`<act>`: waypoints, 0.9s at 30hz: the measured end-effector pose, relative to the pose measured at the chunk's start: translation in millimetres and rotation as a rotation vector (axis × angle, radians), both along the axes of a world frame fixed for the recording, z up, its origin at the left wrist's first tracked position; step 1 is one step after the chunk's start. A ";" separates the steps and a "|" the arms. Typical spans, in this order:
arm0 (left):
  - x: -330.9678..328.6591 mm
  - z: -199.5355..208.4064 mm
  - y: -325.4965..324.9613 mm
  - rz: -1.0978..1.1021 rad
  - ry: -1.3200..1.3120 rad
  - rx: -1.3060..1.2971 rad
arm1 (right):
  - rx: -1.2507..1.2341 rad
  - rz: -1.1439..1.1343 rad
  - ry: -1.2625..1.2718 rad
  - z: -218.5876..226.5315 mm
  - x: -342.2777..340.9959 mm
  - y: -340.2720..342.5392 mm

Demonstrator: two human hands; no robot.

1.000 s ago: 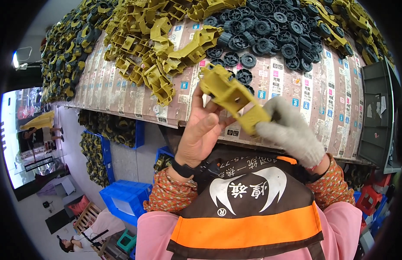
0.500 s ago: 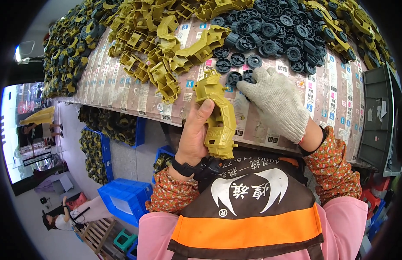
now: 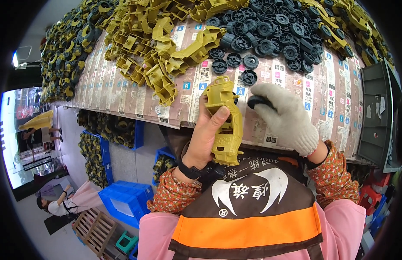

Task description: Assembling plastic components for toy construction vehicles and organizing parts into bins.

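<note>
My bare left hand (image 3: pixel 201 141) is closed round a yellow-olive plastic toy car body (image 3: pixel 227 145), thumb across its middle, the body held upright above the table's near edge. Just right of it, my right hand (image 3: pixel 289 119), in a pale knitted glove, pinches a black toy wheel (image 3: pixel 259 102) between thumb and fingers. A dark bit shows at the car body's right edge; whether it is attached I cannot tell. Several loose wheels (image 3: pixel 249 77) lie beyond my hands, in front of a heap of black wheels (image 3: pixel 266 29).
Yellow car bodies (image 3: pixel 159 82) are piled at the back left of the taped table (image 3: pixel 123 97). Finished-looking cars with wheels (image 3: pixel 66 56) crowd the far left. A grey bin (image 3: pixel 376 112) stands right. Blue crates (image 3: pixel 126 201) sit on the floor; another person (image 3: pixel 58 203) is lower left.
My right hand has lifted a wheel off the table and drawn it nearer to me. My left hand has shifted slightly right and toward me with the car body, turning it a little.
</note>
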State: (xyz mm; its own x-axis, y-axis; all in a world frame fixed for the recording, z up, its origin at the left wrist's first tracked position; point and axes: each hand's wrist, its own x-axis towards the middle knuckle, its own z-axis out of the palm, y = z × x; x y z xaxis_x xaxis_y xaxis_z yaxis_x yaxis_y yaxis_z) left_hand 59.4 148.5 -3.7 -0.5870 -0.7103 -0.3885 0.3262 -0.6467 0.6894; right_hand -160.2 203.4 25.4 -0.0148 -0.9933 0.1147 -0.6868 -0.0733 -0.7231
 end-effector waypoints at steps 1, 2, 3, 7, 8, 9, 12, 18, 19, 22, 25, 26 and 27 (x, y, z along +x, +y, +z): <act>-3.9 -1.2 2.6 0.015 -0.007 -0.058 | 0.070 -0.074 -0.230 2.3 1.7 -2.9; -7.8 -1.8 4.3 0.024 -0.011 -0.116 | 0.141 -0.154 -0.457 4.3 3.0 -3.9; -10.6 -1.2 5.5 0.017 -0.011 -0.116 | 0.139 -0.160 -0.458 2.2 4.8 -3.8; -17.9 1.4 8.0 -0.028 -0.080 -0.253 | 0.212 -0.254 -0.679 -5.9 11.7 -1.9; -19.2 -1.4 8.7 -0.014 -0.092 -0.310 | 0.216 -0.265 -0.684 -5.9 13.4 -0.2; -20.4 -3.2 9.5 0.001 -0.103 -0.367 | 0.217 -0.264 -0.686 -3.5 14.0 0.8; -23.9 -3.9 11.5 0.012 -0.140 -0.451 | 0.278 -0.262 -0.640 -0.3 15.6 5.6; -23.8 -4.3 12.8 -0.020 -0.189 -0.547 | 0.222 -0.176 -0.586 -4.8 11.5 10.3; -23.4 -4.6 13.3 -0.020 -0.189 -0.547 | 0.249 -0.181 -0.587 -4.6 9.9 9.2; -23.7 -6.1 15.7 -0.040 -0.204 -0.506 | 0.279 -0.179 -0.508 -0.8 7.1 7.0; -25.7 -5.6 18.2 -0.021 -0.175 -0.529 | 0.222 -0.185 -0.528 -2.8 13.6 9.8; -25.1 -5.9 16.1 -0.027 -0.209 -0.558 | 0.162 -0.198 -0.625 -5.6 16.3 11.3; -24.8 -6.3 15.0 -0.033 -0.242 -0.587 | 0.162 -0.198 -0.624 -7.2 16.5 12.5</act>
State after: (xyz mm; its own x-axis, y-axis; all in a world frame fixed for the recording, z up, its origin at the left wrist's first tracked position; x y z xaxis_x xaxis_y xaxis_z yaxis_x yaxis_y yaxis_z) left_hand 34.5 163.5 -10.0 -0.5568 -0.8281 -0.0648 0.1026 -0.1460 0.9840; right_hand -143.7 215.9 18.2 -0.2132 -0.9690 -0.1250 -0.1257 0.1541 -0.9800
